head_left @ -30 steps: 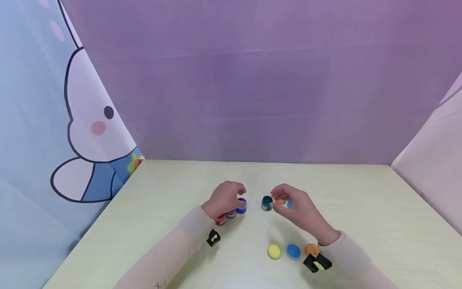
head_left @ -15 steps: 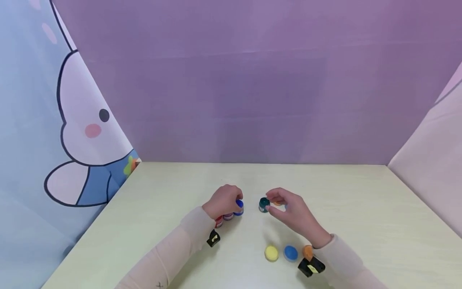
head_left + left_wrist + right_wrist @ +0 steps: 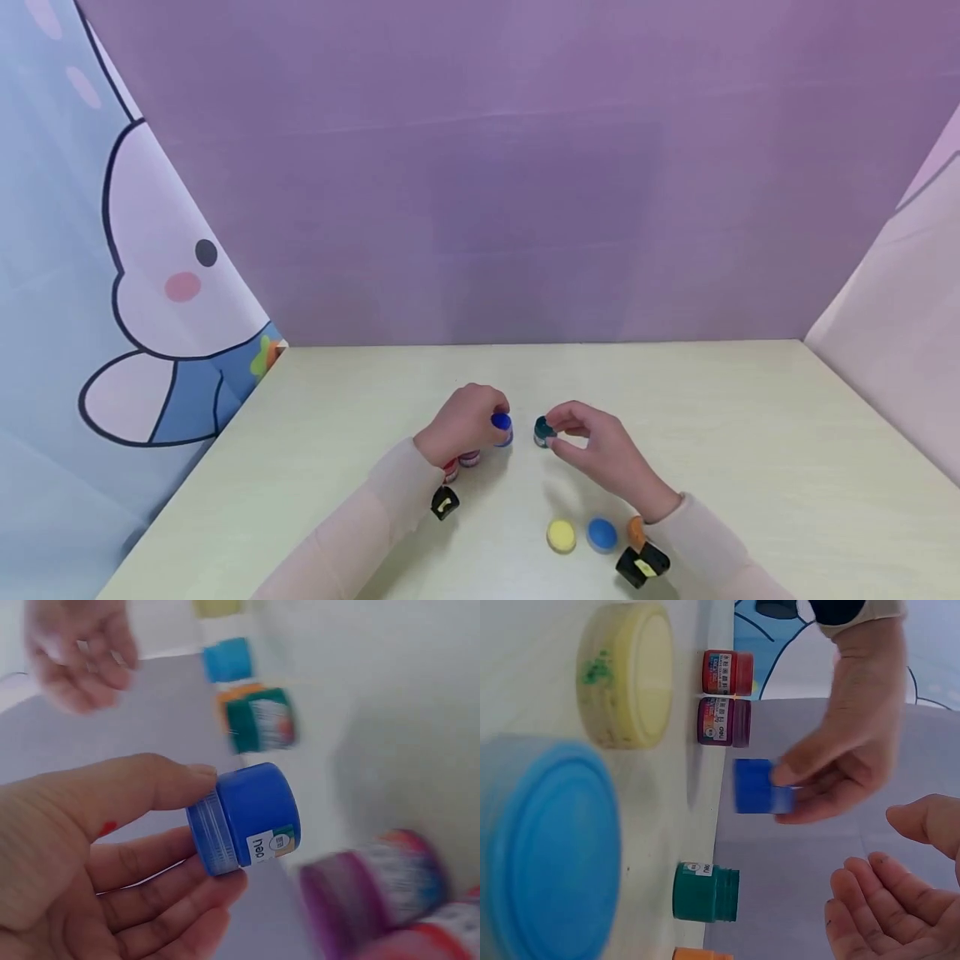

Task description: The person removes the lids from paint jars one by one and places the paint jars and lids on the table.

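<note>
My left hand (image 3: 463,425) pinches a small blue paint jar (image 3: 259,814) at its capped end, thumb on one side and fingers on the other. In the right wrist view this jar hangs just off the table, slightly blurred. Beside it stand a purple jar (image 3: 724,721) and a red jar (image 3: 727,673), partly covered by my left wrist in the head view. My right hand (image 3: 603,450) hovers next to a green jar (image 3: 697,892), fingers spread and loosely curved. The right wrist view shows a gap between those fingers and the green jar, with nothing held.
Nearer the front of the pale table (image 3: 750,433) lie a yellow round tub (image 3: 561,536), a blue-lidded tub (image 3: 602,534) and an orange one (image 3: 636,531), partly behind the right wrist strap. Behind the green jar are an orange jar (image 3: 701,954) and a light blue jar (image 3: 228,660).
My left hand has closed its fingers on the blue jar, lifted it and shifted it a little away from the purple jar. The right hand stays by the green jar.
</note>
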Motion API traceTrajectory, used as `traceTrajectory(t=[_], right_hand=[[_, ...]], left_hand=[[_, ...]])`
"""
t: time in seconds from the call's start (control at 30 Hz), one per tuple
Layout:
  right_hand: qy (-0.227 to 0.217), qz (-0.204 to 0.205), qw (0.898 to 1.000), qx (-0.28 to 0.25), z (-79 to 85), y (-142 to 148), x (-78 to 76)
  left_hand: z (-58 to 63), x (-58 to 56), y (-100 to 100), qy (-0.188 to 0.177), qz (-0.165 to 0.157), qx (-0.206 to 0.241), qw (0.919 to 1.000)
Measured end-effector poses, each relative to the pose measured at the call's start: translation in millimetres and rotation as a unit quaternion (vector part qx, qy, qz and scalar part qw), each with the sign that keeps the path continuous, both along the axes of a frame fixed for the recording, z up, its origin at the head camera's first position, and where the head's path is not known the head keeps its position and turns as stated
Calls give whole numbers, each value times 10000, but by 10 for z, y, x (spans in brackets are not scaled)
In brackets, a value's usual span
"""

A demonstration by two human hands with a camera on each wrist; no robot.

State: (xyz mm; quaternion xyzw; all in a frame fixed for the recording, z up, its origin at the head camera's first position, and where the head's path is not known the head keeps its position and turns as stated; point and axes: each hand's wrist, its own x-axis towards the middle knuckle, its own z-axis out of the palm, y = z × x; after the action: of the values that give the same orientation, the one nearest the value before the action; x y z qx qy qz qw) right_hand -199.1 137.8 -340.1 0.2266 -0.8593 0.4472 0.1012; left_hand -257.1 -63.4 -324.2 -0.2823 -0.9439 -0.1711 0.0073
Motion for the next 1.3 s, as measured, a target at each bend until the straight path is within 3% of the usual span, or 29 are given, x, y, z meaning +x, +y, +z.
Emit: traceTrajectory(t=[0.17,0.37,0.57,0.9,1.1,1.3], right_hand=[[-26,131,9997,-226,-18,-9,1],[-391,670,9945,-699,-26,-58,8],[-871,1066,9858,-962,-38,-80,6],[-1201,1089,9795,-1194,-19,-74,17],[-1153,957,9808,-1245,-18,-83,17],[-942,882,9820,-1378,5,-94,29]], left_hand=[[195,144,42,271,-415,445,9978],[337,310,69,260,-876,836,9923],[362,392,54,320,-1403,1209,9822],[405,388,23,124,-1698,1273,9771],[387,424,42,629,-1901,1057,9740],[387,460,82,1005,-1881,919,9727]])
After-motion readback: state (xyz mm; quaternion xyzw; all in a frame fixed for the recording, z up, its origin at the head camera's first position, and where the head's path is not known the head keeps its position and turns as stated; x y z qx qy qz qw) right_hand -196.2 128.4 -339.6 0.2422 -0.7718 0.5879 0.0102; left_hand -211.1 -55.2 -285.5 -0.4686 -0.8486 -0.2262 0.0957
